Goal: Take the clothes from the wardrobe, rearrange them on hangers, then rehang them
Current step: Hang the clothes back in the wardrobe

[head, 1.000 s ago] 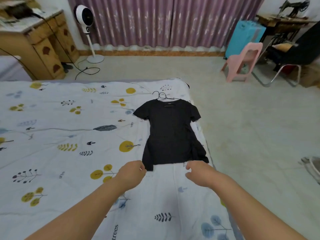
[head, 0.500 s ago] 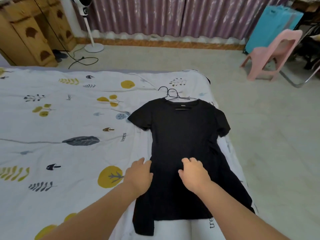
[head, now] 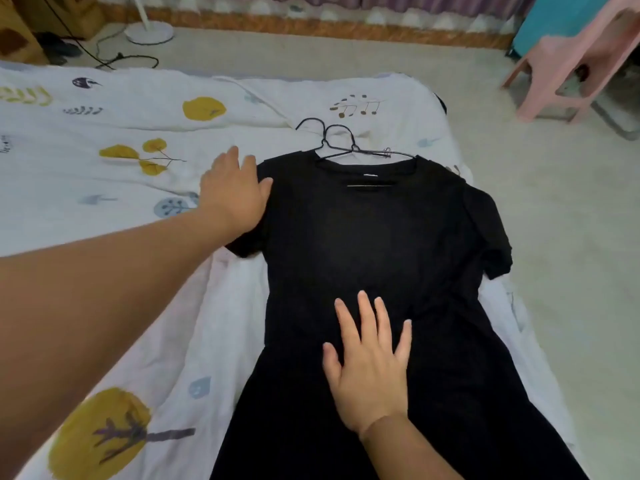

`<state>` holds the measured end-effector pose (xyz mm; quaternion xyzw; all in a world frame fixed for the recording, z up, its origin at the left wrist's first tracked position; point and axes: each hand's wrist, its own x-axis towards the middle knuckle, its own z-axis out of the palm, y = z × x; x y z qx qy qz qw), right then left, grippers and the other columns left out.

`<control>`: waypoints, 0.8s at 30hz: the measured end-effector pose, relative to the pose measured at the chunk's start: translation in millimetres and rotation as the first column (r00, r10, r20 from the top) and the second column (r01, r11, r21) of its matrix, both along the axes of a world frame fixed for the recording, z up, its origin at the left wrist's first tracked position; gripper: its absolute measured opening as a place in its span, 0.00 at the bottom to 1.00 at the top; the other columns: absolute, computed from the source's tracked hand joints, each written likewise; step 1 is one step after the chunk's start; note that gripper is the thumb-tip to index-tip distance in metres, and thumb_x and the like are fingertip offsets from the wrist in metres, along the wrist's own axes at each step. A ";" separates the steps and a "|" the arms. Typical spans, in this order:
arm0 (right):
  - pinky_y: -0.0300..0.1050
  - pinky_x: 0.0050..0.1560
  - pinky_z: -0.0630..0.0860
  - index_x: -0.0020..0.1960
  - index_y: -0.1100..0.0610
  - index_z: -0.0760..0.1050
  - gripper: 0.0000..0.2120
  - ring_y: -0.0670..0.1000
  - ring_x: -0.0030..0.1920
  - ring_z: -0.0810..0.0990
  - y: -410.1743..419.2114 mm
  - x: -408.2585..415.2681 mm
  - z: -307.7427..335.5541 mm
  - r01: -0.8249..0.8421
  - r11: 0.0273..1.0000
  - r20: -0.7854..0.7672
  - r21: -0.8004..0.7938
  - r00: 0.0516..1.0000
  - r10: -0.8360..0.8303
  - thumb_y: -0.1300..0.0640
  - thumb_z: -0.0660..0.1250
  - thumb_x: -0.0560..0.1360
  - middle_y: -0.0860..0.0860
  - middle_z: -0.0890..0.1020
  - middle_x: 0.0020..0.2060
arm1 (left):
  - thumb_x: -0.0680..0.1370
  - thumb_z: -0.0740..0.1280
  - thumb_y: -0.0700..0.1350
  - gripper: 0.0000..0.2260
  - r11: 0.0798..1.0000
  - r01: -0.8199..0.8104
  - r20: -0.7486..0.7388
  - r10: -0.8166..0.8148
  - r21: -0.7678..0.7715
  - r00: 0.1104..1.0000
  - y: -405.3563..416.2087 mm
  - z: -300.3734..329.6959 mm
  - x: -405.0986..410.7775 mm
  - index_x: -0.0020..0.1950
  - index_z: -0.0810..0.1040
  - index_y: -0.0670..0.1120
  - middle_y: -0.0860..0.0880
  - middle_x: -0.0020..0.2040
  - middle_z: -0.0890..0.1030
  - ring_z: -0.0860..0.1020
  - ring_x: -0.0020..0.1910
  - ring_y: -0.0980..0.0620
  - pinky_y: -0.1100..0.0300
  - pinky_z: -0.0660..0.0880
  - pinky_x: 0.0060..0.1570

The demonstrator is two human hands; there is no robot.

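Observation:
A black short-sleeved dress lies flat, front up, on the bed near its right edge. Two thin black wire hangers rest at its neckline, their hooks pointing away from me, one bar showing inside the collar. My left hand lies flat with fingers spread on the dress's left shoulder and sleeve. My right hand presses palm down, fingers apart, on the waist of the dress. Neither hand grips anything.
The bed has a white sheet printed with yellow and grey leaves. Beyond it are a fan's white base with a black cable, a pink plastic chair at the right, and bare floor beside the bed.
The view has closed in on the dress. My left hand slid from the waist up to the left shoulder. My right hand stayed at the waist and spread its fingers flat.

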<state>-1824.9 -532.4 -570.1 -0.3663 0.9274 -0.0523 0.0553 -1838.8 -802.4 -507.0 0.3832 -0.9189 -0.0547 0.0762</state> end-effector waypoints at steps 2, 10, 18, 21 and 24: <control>0.64 0.64 0.64 0.67 0.48 0.71 0.27 0.56 0.68 0.71 0.4 -2.0 0.3 -0.006 1.000 -0.027 -0.018 1.000 0.005 0.42 0.52 0.72 0.52 0.73 0.67 | 0.80 0.51 0.57 0.29 0.999 -0.036 0.109 0.038 -0.018 0.993 -23.0 -10.7 -23.0 0.75 0.54 0.40 0.39 0.76 0.52 0.52 0.74 0.39 0.42 0.53 0.70; 0.62 0.65 0.63 0.67 0.47 0.71 0.26 0.54 0.69 0.70 3.3 -6.1 -8.9 0.001 0.999 -0.078 -0.043 0.997 -0.004 0.42 0.53 0.72 0.51 0.73 0.68 | 0.71 0.69 0.59 0.25 0.989 -0.047 0.276 0.006 0.142 0.961 -18.6 -31.3 -50.9 0.54 0.70 0.40 0.39 0.57 0.74 0.71 0.57 0.38 0.45 0.65 0.58; 0.62 0.69 0.53 0.70 0.47 0.67 0.27 0.55 0.72 0.65 3.1 -8.1 -11.4 0.005 0.997 -0.012 -0.073 1.000 -0.006 0.43 0.50 0.73 0.51 0.69 0.71 | 0.71 0.70 0.56 0.22 0.926 0.120 0.005 -0.130 0.358 0.991 35.8 -15.4 4.9 0.53 0.72 0.41 0.43 0.49 0.77 0.75 0.50 0.41 0.56 0.66 0.44; 0.59 0.71 0.37 0.75 0.45 0.54 0.28 0.54 0.76 0.51 1.8 -4.7 -13.1 -0.006 0.999 0.043 -0.049 0.999 0.008 0.42 0.46 0.76 0.50 0.56 0.76 | 0.75 0.66 0.55 0.19 0.948 0.115 -0.068 -0.099 0.297 0.993 66.6 -14.6 40.7 0.53 0.71 0.40 0.40 0.50 0.78 0.75 0.51 0.40 0.55 0.66 0.43; 0.60 0.72 0.36 0.77 0.46 0.45 0.27 0.53 0.77 0.43 1.4 1.0 -7.4 0.008 1.000 0.088 0.014 0.996 -0.010 0.44 0.46 0.80 0.50 0.47 0.77 | 0.78 0.61 0.53 0.16 0.972 0.061 -0.134 -0.031 0.227 0.991 99.8 0.7 66.6 0.54 0.72 0.40 0.39 0.50 0.79 0.76 0.49 0.39 0.55 0.67 0.42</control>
